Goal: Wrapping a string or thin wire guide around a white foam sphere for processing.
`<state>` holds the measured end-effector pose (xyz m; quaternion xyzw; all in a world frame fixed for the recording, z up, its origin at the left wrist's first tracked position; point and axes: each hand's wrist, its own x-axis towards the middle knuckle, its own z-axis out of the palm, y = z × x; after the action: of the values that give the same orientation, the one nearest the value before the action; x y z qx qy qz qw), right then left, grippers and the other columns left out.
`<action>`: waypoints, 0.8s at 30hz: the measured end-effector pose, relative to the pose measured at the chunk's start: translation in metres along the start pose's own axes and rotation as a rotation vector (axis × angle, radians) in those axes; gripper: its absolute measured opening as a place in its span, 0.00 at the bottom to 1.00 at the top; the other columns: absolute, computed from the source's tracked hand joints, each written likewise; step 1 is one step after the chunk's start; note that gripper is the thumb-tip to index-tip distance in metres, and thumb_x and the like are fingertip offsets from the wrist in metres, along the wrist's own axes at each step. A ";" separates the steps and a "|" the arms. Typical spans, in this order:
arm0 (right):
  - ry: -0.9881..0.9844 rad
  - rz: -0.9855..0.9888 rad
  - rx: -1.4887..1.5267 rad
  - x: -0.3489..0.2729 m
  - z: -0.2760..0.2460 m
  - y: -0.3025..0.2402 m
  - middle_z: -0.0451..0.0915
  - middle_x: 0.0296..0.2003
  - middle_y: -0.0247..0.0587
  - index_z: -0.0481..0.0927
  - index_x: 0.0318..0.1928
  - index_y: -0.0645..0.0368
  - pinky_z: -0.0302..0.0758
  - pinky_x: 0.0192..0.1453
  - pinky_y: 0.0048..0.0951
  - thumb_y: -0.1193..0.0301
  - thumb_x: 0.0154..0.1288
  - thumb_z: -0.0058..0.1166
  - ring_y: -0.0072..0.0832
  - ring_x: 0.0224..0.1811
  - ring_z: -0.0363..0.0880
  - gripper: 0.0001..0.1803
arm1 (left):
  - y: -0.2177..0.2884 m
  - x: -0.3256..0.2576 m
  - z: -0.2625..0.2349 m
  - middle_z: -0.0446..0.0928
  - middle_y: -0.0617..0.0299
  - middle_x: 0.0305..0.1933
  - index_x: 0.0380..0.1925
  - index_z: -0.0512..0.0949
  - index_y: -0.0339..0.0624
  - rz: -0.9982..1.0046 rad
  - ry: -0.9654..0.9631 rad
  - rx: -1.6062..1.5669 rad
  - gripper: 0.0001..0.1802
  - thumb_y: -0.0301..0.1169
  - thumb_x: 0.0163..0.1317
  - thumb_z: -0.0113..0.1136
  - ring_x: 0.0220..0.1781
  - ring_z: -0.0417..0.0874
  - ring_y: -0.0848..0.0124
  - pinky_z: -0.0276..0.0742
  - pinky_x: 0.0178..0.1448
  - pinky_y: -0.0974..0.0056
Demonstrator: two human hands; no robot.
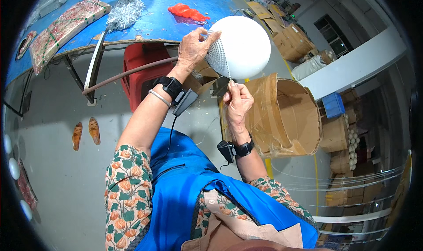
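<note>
A large smooth white ball [246,46] sits at the edge of the blue-topped table. Rows of small silvery beads [217,59] cover its left side. My left hand [193,47] is closed against that beaded side, thumb and fingertips pressing at the ball's upper left. From the beaded part a thin bead string [228,69] runs down along the ball's surface. My right hand [238,102] pinches the string's lower end between thumb and forefinger, just below the ball. What supports the ball from behind cannot be seen.
On the blue table [154,8] lie a silvery tangle of strands [125,14], red netting [187,12] and a long patterned pack [66,30]. Beneath stands a red plastic stool [136,59]. An open cardboard box [282,114] is at my right. Slippers [94,131] lie on the floor.
</note>
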<state>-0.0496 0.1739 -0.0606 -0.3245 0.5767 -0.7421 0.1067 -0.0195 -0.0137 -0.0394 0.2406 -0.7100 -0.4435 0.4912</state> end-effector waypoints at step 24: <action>-0.022 0.011 -0.047 -0.001 0.002 -0.008 0.70 0.13 0.29 0.74 0.26 0.61 0.61 0.19 0.14 0.69 0.61 0.51 0.12 0.14 0.65 0.10 | 0.003 0.001 -0.006 0.75 0.46 0.36 0.47 0.69 0.32 0.032 0.025 0.054 0.47 0.66 0.42 0.56 0.41 0.77 0.56 0.71 0.45 0.58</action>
<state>-0.0463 0.1756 -0.0529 -0.3320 0.5945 -0.7241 0.1093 -0.0146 -0.0153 -0.0357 0.2480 -0.7193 -0.4130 0.5005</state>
